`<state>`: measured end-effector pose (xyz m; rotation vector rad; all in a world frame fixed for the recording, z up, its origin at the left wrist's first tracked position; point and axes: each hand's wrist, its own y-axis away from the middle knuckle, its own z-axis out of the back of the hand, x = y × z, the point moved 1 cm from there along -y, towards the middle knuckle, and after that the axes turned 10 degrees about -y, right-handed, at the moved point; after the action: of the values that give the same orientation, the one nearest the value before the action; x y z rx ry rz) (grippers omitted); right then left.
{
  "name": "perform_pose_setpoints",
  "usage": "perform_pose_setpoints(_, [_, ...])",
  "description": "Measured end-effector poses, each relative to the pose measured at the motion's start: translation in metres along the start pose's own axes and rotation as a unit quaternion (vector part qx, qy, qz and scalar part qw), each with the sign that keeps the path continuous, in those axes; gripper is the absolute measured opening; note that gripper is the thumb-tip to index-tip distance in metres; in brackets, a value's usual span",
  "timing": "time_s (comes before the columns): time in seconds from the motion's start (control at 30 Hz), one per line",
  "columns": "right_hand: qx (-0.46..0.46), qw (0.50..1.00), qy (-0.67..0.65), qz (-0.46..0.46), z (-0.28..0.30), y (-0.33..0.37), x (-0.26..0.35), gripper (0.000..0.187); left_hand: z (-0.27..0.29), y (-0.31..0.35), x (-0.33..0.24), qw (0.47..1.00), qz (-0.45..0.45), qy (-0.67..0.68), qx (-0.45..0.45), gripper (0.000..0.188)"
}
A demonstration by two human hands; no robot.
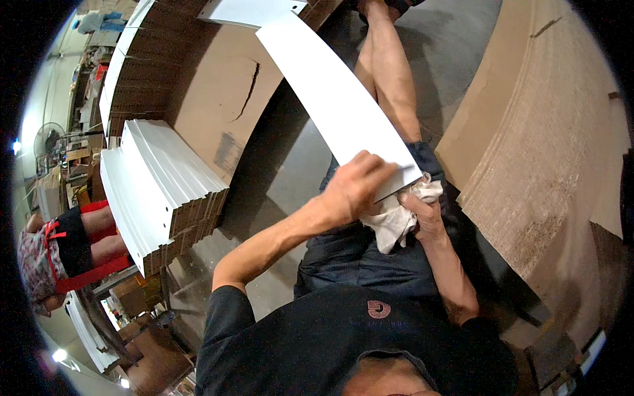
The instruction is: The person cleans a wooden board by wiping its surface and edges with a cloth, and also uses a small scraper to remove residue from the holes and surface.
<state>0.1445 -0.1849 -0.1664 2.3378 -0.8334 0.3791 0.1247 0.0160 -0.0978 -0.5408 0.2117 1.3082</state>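
Note:
A long white panel slants from the stack at the top down to my lap, its near end above my thighs. My left hand is closed at that end, its knuckles up and its fingers curled over the panel's surface; the fingertips are partly hidden. A crumpled off-white cloth is bunched under and around the panel's near corner. My right hand grips the cloth against the end of the panel, thumb on top.
Stacked white panels stand at the left beside a brown board with a dark split. Another white panel lies at the top. A large brown board surface fills the right. Another person is at the far left.

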Motion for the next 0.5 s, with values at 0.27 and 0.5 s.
perform_pose_setpoints(0.27, [-0.013, 0.999, -0.029, 0.028, 0.001, -0.003, -0.009, 0.039, 0.006, 0.009, -0.015, 0.995, -0.063, 0.028, 0.071, 0.046])
perform_pose_setpoints(0.5, [0.007, 1.000, -0.030, 0.007, -0.003, 0.000, -0.003, 0.045, 0.010, 0.008, -0.009, 0.997, -0.023, 0.032, 0.065, 0.048])
